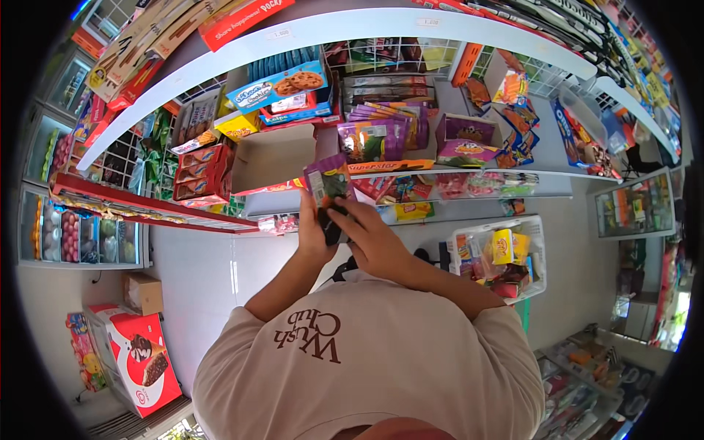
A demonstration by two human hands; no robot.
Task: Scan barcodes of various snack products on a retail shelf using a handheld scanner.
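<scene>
My left hand [314,234] holds a purple and dark snack packet [329,184] upright at its left side, in front of the shelf. My right hand [374,234] lies against the packet's lower right part, its fingers across the front. How firmly the right fingers grip is hard to see. Just behind, similar purple packets [371,143] stand in a row on the shelf, behind an orange strip [390,166]. An open cardboard box [272,157] with bare inner walls is to their left. A purple display box [467,140] sits to their right.
A white shelf edge [352,25] curves overhead. Red biscuit packs [202,175] and a blue cookie box [278,85] are at the left of the shelf. A white plastic basket [542,258] of mixed snacks stands low on the right. A red rack rail [154,212] juts out on the left.
</scene>
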